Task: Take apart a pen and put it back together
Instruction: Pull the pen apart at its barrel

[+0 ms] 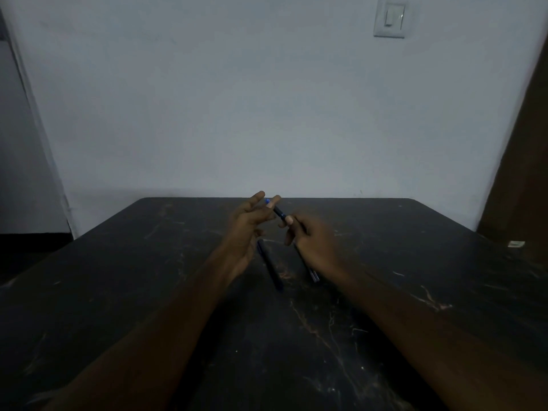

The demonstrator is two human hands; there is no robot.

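Pen (278, 213): black, blue tip. Table (118, 277): black, pale veined scratches. Wall (267, 99): grey-white. Switch plate (390, 17): white.

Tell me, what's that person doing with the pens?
A person is working on a pen above a dark table. The right hand holds its dark barrel, and the left hand has its fingers at the blue end, though the picture is too dim to say whether it is gripping. Two more pens or pen parts lie on the table below the hands.
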